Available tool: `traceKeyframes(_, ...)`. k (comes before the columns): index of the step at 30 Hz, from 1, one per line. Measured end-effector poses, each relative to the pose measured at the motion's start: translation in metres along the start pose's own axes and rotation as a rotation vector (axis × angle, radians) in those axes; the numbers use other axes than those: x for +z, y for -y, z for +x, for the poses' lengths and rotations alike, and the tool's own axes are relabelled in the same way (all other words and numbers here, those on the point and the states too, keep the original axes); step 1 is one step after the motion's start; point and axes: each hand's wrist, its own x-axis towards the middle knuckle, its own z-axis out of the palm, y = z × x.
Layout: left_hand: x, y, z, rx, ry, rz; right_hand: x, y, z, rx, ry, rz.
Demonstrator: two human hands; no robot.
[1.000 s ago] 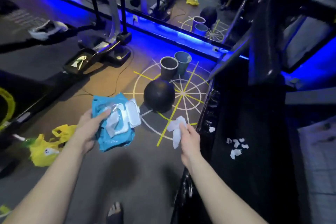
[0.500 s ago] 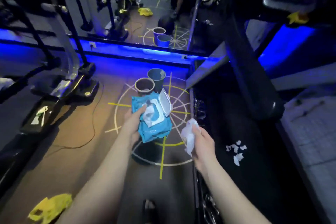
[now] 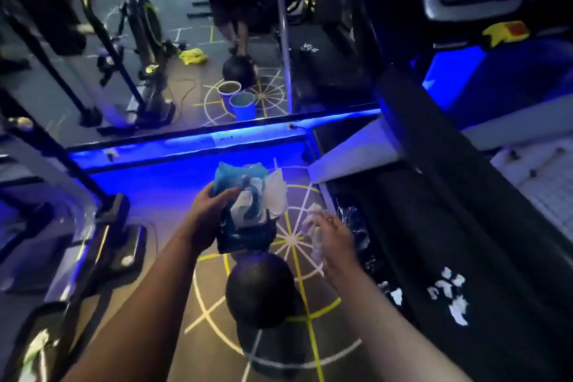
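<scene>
My left hand (image 3: 208,214) grips a blue pack of wet wipes (image 3: 240,177) from its left side; the white flip lid (image 3: 277,192) of the pack stands open. My right hand (image 3: 335,242) holds a crumpled white wipe (image 3: 313,223) to the right of the pack, close to the left edge of a black treadmill (image 3: 465,242). Both hands hover above the floor, over a black ball (image 3: 259,290).
White scraps (image 3: 449,295) lie on the treadmill belt. The floor carries a white and yellow wheel marking (image 3: 291,239). A wall mirror (image 3: 186,56) with a blue light strip (image 3: 201,146) stands ahead, reflecting two cups and a ball. A black machine base (image 3: 102,242) sits at left.
The view has tilted up and forward toward the mirror. Both hands moved forward over the ball, and the pack now hides the cups on the floor.
</scene>
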Motion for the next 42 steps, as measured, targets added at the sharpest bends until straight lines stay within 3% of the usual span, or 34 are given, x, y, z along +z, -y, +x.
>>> traceKeyframes(6, -0.007, -0.032, 0.135, 0.002, 0.136, 0.058, 0.042, 0.013, 0.081, -0.022, -0.162, 0.011)
traceKeyframes(11, 0.000, -0.039, 0.249, -0.063, 0.408, 0.021, 0.083, -0.009, 0.152, -0.090, -0.415, 0.144)
traceKeyframes(18, 0.020, -0.061, 0.348, -0.244, 0.739, 0.309, 0.117, -0.025, 0.165, 0.008, -0.739, 0.222)
traceKeyframes(23, 0.074, -0.050, 0.362, -0.347, 1.043, 0.463, 0.093, -0.069, 0.140, 0.052, -0.847, 0.376)
traceKeyframes(31, 0.140, 0.020, 0.381, -0.366, 1.122, 0.652, 0.022, -0.105, 0.139, 0.162, -0.966, 0.330)
traceKeyframes(42, 0.269, 0.115, 0.401, -0.532, 1.397, 0.890, -0.022, -0.143, 0.177, 0.146, -1.180, 0.569)
